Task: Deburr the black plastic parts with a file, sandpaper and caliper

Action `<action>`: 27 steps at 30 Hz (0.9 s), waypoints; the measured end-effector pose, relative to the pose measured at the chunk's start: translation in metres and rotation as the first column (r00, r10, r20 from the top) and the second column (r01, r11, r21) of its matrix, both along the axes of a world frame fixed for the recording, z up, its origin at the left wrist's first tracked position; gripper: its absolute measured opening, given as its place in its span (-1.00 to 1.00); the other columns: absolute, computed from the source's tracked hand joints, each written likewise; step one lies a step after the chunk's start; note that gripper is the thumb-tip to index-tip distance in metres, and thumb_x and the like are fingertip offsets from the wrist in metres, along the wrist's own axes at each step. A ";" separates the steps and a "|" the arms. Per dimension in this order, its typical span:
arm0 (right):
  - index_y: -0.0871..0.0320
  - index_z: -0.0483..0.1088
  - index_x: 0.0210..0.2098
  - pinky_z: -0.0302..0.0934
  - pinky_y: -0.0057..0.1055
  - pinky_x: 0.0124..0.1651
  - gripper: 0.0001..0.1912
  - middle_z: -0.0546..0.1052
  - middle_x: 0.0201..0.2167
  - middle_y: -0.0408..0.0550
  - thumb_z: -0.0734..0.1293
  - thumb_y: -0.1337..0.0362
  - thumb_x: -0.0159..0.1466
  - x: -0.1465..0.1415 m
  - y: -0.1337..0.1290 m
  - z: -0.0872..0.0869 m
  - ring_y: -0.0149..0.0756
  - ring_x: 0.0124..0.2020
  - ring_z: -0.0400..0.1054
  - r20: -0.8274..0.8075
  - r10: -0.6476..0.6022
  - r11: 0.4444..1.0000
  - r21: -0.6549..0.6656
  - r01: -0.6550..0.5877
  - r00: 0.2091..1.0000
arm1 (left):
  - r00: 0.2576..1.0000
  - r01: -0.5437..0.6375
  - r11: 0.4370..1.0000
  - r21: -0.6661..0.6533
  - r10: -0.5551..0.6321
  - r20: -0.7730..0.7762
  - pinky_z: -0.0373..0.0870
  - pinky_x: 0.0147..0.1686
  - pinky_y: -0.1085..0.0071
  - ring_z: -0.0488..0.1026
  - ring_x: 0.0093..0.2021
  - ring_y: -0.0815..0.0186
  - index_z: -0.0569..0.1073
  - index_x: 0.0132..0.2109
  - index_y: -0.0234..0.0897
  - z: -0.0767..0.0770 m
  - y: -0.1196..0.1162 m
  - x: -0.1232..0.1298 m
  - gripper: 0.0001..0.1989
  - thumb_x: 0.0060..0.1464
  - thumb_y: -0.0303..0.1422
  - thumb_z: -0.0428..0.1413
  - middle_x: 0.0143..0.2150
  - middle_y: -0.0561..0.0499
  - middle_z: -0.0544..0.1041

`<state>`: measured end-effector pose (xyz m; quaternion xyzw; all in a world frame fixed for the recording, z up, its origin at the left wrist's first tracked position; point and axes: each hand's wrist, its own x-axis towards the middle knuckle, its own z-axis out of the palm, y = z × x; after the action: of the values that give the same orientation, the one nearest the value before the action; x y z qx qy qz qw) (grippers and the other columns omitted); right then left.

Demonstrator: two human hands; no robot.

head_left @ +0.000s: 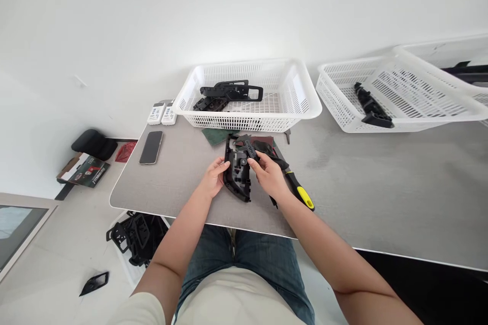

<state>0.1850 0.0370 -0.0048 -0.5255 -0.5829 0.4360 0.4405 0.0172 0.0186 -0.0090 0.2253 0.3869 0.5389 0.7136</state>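
A black moulded plastic part (237,175) with a raised rim and small ribs stands tilted over the grey table's front. My left hand (214,176) grips its left edge between thumb and fingers. My right hand (270,175) is closed on a dark caliper (247,146), whose jaws lie over the upper end of the part. Beside my right wrist lies a tool with a black and yellow handle (303,195); dark crumpled material (269,151) partly covers its far end. Green (214,136) and red-brown sheets (266,139) lie flat behind the part.
A white basket (247,123) with several black parts stands behind my hands. Two more white baskets (343,111) (438,86) are at right. A phone (151,147) and two white boxes (162,113) lie at left. Below the table is a bin of black parts (139,236).
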 end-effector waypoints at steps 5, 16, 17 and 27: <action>0.20 0.38 0.01 0.27 -0.28 -0.24 -0.49 0.55 -0.29 0.00 0.20 -0.01 0.22 0.002 -0.006 0.003 -0.19 -0.30 0.39 0.129 -0.007 0.999 0.045 0.002 0.992 | 0.949 -0.303 0.953 0.013 0.300 0.097 0.37 -0.24 0.41 0.52 -0.36 0.35 0.45 -0.30 -0.27 -0.005 0.009 -0.003 -0.81 -0.11 -0.36 0.27 -0.38 0.06 0.57; 0.18 0.40 0.00 0.29 -0.30 -0.27 -0.55 0.58 -0.35 -0.01 0.18 0.06 0.25 0.006 -0.014 0.010 -0.18 -0.37 0.43 0.298 0.124 0.989 0.040 -0.143 0.947 | 0.870 -0.474 0.879 0.044 0.461 0.175 0.39 -0.28 0.44 0.51 -0.35 0.38 0.44 -0.35 -0.23 -0.001 0.010 -0.013 -0.83 -0.13 -0.42 0.28 -0.37 0.08 0.58; 0.18 0.40 0.00 0.28 -0.30 -0.29 -0.55 0.58 -0.37 -0.02 0.19 0.05 0.25 0.006 -0.014 0.011 -0.19 -0.39 0.42 0.301 0.131 0.988 0.035 -0.148 0.945 | 0.873 -0.471 0.881 0.051 0.458 0.167 0.38 -0.28 0.44 0.51 -0.35 0.38 0.43 -0.35 -0.23 -0.001 0.010 -0.013 -0.81 -0.14 -0.41 0.28 -0.36 0.08 0.58; 0.15 0.41 0.01 0.28 -0.33 -0.35 -0.56 0.59 -0.40 -0.04 0.22 0.05 0.24 0.009 -0.011 0.010 -0.18 -0.43 0.43 0.331 0.118 0.991 0.022 -0.133 0.936 | 0.897 -0.435 0.894 0.104 0.420 0.137 0.37 -0.25 0.44 0.50 -0.35 0.40 0.44 -0.29 -0.21 -0.004 0.009 -0.014 -0.77 -0.14 -0.36 0.30 -0.35 0.11 0.57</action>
<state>0.1938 0.0257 0.0048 -0.5429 -0.6899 0.3565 0.3197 0.0031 0.0277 -0.0128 0.1510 0.3503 0.7187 0.5813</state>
